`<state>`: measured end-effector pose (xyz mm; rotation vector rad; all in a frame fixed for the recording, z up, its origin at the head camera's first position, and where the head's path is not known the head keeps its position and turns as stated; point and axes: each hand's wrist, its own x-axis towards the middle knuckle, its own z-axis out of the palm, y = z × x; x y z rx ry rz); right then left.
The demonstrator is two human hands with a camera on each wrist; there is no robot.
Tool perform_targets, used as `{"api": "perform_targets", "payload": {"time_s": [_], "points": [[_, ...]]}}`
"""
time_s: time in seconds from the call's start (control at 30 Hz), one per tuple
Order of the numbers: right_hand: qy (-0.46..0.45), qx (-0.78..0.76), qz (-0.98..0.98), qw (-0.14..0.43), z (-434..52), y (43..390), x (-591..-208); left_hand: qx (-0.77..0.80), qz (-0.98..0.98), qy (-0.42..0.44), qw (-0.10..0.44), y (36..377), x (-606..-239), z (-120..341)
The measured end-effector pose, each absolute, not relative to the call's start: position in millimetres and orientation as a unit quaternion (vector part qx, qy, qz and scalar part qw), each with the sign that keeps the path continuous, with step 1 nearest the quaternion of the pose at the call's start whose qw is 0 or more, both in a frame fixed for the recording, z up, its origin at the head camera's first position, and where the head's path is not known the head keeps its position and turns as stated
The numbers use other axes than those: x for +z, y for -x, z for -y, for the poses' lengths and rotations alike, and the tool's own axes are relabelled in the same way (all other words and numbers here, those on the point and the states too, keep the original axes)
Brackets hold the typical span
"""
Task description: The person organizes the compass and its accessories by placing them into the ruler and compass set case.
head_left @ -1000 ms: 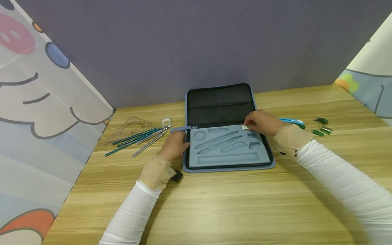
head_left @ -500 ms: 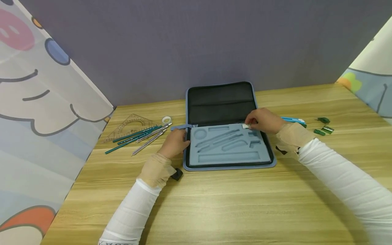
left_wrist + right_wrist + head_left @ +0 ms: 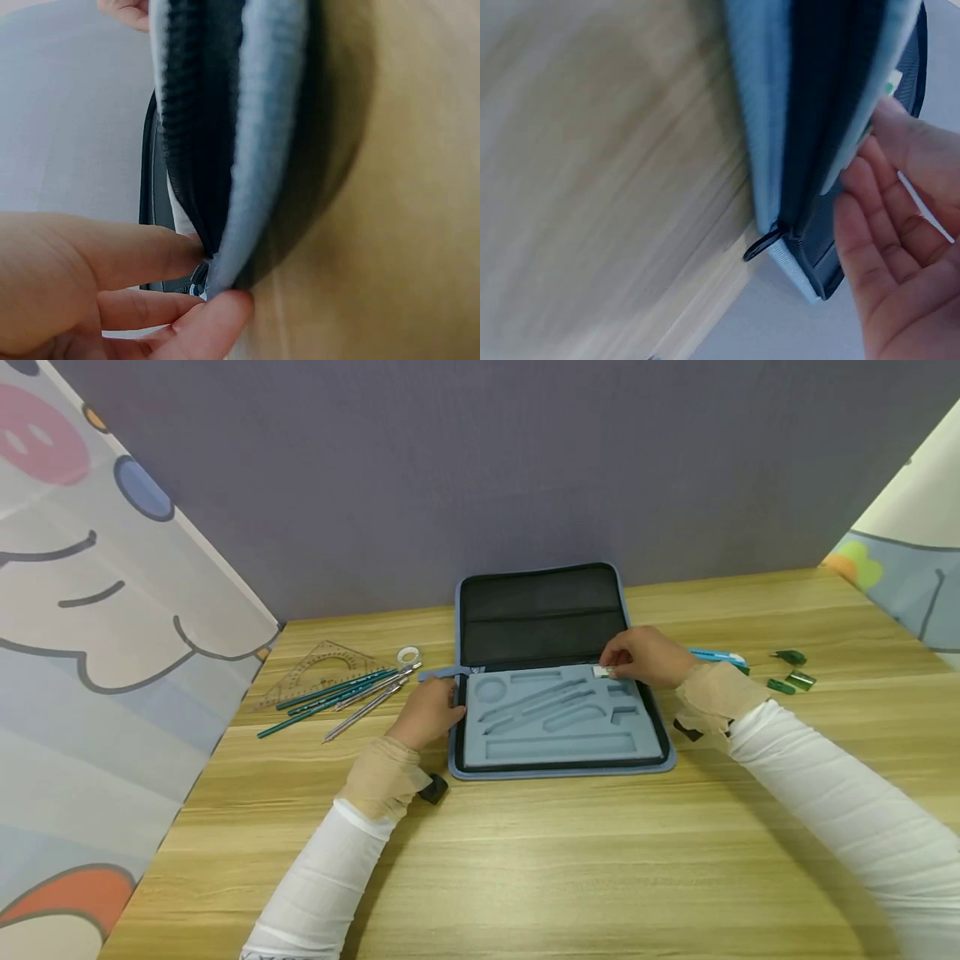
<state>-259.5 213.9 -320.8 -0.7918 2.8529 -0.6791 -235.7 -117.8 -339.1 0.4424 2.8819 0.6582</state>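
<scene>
My left hand (image 3: 429, 714) grips the left edge of the open blue zip-up case with the grey foam insert (image 3: 558, 727), fingers curled round its rim, as the left wrist view shows (image 3: 112, 277). My right hand (image 3: 643, 657) pinches a small white rectangular eraser (image 3: 602, 672) between thumb and fingertips, right at the case's upper right corner, touching the foam just above a small cut-out. The case lies flat on the wooden tabletop (image 3: 525, 860), its black lid (image 3: 538, 614) folded back toward the wall. Left of the case lie teal pencils (image 3: 330, 697), a silver compass (image 3: 367, 703), a clear set square (image 3: 318, 670) and a white tape roll (image 3: 408, 654). Right of the case sit a blue utility knife (image 3: 716, 655) and small green pieces (image 3: 789, 672).
</scene>
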Motion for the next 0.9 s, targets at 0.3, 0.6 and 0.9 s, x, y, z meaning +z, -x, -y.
{"api": "perform_targets", "payload": {"time_s": [0.3, 0.6, 0.9], "points": [[0.264, -0.234, -0.935, 0.026, -216.5, 258.8, -325.6, 0.216, -0.963, -0.145, 0.074, 234.3, -338.7, 117.7], [0.275, -0.235, -0.932, 0.007, -215.9, 260.5, -329.0, 0.215, -0.963, -0.144, 0.072, 233.8, -339.2, 117.6], [0.271, -0.224, -0.936, 0.007, -212.4, 259.6, -327.5, 0.213, -0.964, -0.145, 0.069, 235.4, -339.9, 117.8]]}}
